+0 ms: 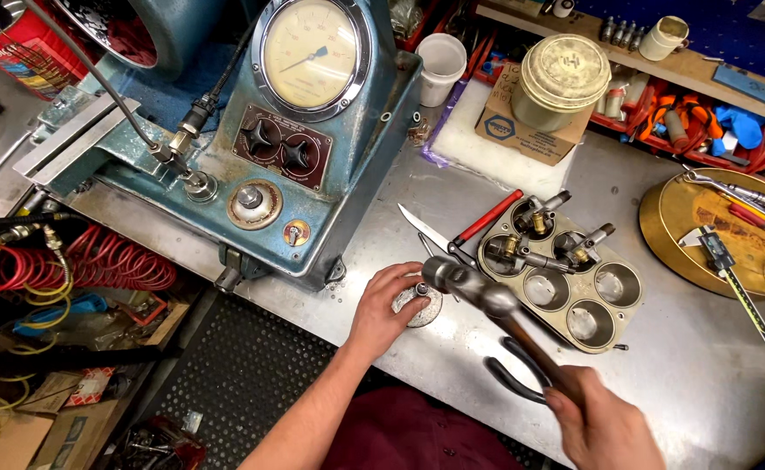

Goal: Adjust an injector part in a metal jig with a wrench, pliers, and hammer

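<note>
I see a brown cardboard box [522,132] with a blue hexagonal label at the rear of the worktop [687,348], beneath a round metal tin. A red can [30,52] with a white label stands at the far left. The blue machine [330,174] carries a round cream dial gauge [311,54] and a dark red plate [279,146].

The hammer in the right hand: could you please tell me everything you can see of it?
The hammer has a worn, grey steel head with a rounded end and a brown, seemingly wooden handle. The right hand grips the handle's lower end. It is raised on a slant, its head up-left, above the round metal disc that the left hand steadies on the steel bench. Whether head and disc touch cannot be told.
</note>
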